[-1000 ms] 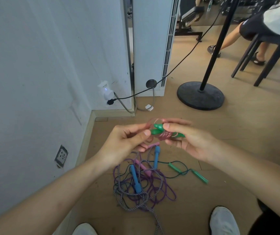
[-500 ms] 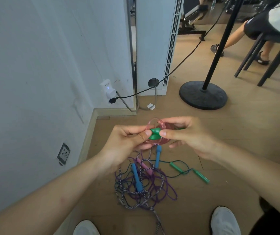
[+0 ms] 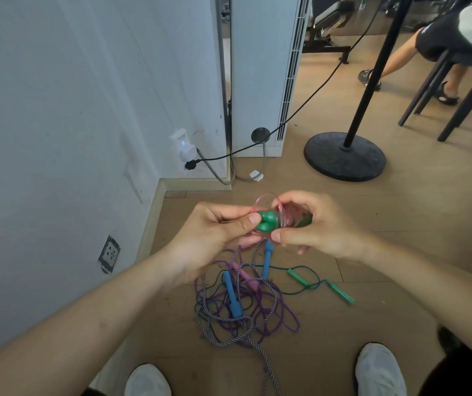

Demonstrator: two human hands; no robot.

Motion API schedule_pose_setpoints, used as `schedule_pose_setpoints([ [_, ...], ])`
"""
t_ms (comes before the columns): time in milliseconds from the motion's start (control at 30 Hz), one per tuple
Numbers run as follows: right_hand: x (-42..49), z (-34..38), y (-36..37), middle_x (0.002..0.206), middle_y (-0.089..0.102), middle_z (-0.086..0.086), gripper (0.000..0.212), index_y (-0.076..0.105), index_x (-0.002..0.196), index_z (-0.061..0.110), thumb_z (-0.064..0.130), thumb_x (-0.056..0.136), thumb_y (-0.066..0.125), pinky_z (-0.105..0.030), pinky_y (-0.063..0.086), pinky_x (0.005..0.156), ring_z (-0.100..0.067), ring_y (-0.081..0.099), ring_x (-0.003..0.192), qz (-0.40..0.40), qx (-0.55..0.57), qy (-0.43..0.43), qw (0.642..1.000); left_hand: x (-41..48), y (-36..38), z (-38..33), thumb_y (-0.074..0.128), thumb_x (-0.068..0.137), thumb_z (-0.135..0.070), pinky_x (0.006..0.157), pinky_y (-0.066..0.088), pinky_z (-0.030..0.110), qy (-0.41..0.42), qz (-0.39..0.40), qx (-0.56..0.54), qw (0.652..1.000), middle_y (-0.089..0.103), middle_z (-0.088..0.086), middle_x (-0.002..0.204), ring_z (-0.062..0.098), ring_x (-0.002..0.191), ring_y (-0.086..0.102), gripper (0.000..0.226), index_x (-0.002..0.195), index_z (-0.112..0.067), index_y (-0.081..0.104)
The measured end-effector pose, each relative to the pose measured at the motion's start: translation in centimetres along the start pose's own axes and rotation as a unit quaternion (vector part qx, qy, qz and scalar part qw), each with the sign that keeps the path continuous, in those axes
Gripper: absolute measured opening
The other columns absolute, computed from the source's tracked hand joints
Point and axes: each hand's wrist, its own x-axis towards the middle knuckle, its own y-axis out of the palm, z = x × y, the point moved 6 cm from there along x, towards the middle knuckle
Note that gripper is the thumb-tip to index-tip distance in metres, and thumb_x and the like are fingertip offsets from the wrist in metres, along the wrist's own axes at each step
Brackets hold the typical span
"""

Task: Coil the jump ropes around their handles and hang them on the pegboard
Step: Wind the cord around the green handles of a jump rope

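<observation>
**Q:** What fills the centre of the frame?

**A:** A person stands over a wooden floor (image 3: pixel 400 224), coiling a rope. Reading from the left, the left grip (image 3: pixel 217 232) is pinched, with the thumb against the rounded ends of the paired green handles (image 3: pixel 266 221). I cannot tell whether it pinches the rope too. A pink rope (image 3: pixel 282 214) is looped round the handles just to the right. The right grip (image 3: pixel 323 227) curls round that wrapped part, thumb beneath.

**Q:** Which way do the handles lie?

**A:** Their long axis runs left to right across the frame. The bare ends point to the left grip and the coils sit toward the right. One loose loop stands above them, between the two hands. I'd judge the next turn goes round that axis, led by the left grip.

**Q:** And the rest?

**A:** A tangle of ropes (image 3: pixel 243 315) lies on the floor at lower centre, with blue handles (image 3: pixel 232 295) among them. A second green-handled rope (image 3: pixel 340 292) lies to its right. No pegboard is in view.
</observation>
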Motion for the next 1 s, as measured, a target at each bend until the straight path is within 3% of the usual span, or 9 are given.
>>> schedule_pose_setpoints([
  [100,0.2,-0.4,0.2,0.072,0.074,0.001,0.029,0.062,0.101,0.015,0.001,0.079,0.074,-0.028,0.044,0.048,-0.011,0.070,0.062,-0.002,0.040,0.040,0.998,0.1,0.1,-0.2,0.071,0.077,-0.018,0.080,0.061,0.025,0.000,0.002,0.005,1.000,0.077,0.014,0.104,0.023,0.097,0.074,0.025,0.101,-0.013,0.079],
  [233,0.6,-1.1,0.2,0.069,0.070,0.001,0.024,0.064,0.088,0.019,0.015,0.064,0.065,-0.022,0.030,0.044,-0.014,0.057,0.054,-0.020,0.099,0.064,0.993,0.4,-0.7,-0.4,0.072,0.076,-0.023,0.069,0.059,0.019,0.011,-0.055,0.000,0.998,0.078,0.011,0.095,0.019,0.081,0.074,0.026,0.097,-0.010,0.079],
  [333,0.8,-1.5,-0.2,0.070,0.068,0.001,0.023,0.064,0.084,0.022,0.017,0.062,0.062,-0.021,0.027,0.042,-0.013,0.054,0.053,-0.032,0.133,0.079,0.987,0.7,-1.7,-0.4,0.067,0.081,-0.018,0.071,0.061,0.021,-0.008,-0.081,-0.076,0.994,0.077,0.014,0.092,0.018,0.079,0.074,0.031,0.104,0.001,0.074],
  [433,0.8,-1.7,0.0,0.077,0.068,-0.004,0.026,0.065,0.088,0.022,0.017,0.063,0.060,-0.022,0.027,0.042,-0.014,0.052,0.054,-0.024,0.177,0.087,0.980,1.0,-2.6,0.0,0.066,0.087,-0.005,0.073,0.062,0.023,-0.026,-0.098,-0.080,0.992,0.076,0.017,0.090,0.020,0.077,0.074,0.023,0.108,0.003,0.072],
  [633,0.9,-1.4,0.9,0.094,0.073,-0.013,0.059,0.065,0.124,0.042,0.016,0.073,0.050,-0.021,0.027,0.036,-0.012,0.048,0.052,0.042,0.273,0.077,0.958,1.2,-4.0,-0.5,0.071,0.085,0.003,0.062,0.058,0.017,0.012,-0.138,0.066,0.988,0.075,0.010,0.076,0.015,0.061,0.070,0.015,0.095,-0.007,0.076],
  [733,1.0,-1.4,0.8,0.095,0.072,-0.015,0.054,0.068,0.120,0.039,0.014,0.075,0.052,-0.020,0.026,0.034,-0.013,0.046,0.052,0.052,0.297,0.065,0.951,1.4,-3.6,-0.9,0.069,0.088,0.000,0.059,0.056,0.018,0.049,-0.092,0.181,0.978,0.073,0.003,0.071,0.014,0.058,0.065,0.018,0.095,-0.015,0.077],
  [800,1.2,-1.5,0.5,0.096,0.071,-0.016,0.048,0.070,0.117,0.032,0.013,0.075,0.054,-0.020,0.026,0.034,-0.014,0.046,0.054,0.045,0.292,0.062,0.953,1.4,-3.1,-1.1,0.066,0.092,-0.003,0.059,0.054,0.018,0.077,-0.050,0.240,0.967,0.074,0.003,0.080,0.011,0.060,0.063,0.019,0.102,-0.015,0.077],
  [900,1.2,-1.6,0.0,0.093,0.070,-0.016,0.041,0.074,0.105,0.034,0.011,0.075,0.058,-0.020,0.025,0.035,-0.016,0.049,0.053,0.010,0.256,0.068,0.964,1.3,-3.0,-1.3,0.073,0.088,-0.018,0.073,0.052,0.019,0.090,-0.006,0.299,0.950,0.076,-0.006,0.091,0.005,0.074,0.065,0.027,0.115,-0.014,0.075],
  [1000,0.9,-1.3,-0.1,0.078,0.071,-0.003,0.041,0.076,0.090,0.043,0.006,0.079,0.062,-0.021,0.026,0.036,-0.015,0.053,0.053,-0.008,0.195,0.060,0.979,1.1,-3.2,-1.7,0.078,0.081,-0.026,0.075,0.054,0.038,0.119,-0.011,0.351,0.929,0.073,-0.001,0.083,0.026,0.078,0.066,0.028,0.109,-0.020,0.077],
])
